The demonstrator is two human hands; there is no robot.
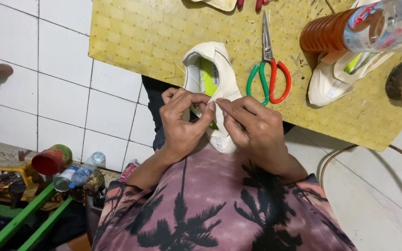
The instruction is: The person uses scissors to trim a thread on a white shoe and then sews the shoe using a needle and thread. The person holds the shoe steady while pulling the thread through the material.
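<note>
Cream shoe (pixel 219 76) between both hands (pixel 219 123)

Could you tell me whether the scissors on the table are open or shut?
Shut: the scissors lie flat on the yellow table, blades together in one point, handles nearly touching.

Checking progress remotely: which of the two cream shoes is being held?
The cream shoe at the table edge, gripped by both hands; the other shoe lies untouched under the bottle.

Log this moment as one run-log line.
left hand: gripping cream shoe | right hand: pinching its edge | scissors: on yellow table
</note>
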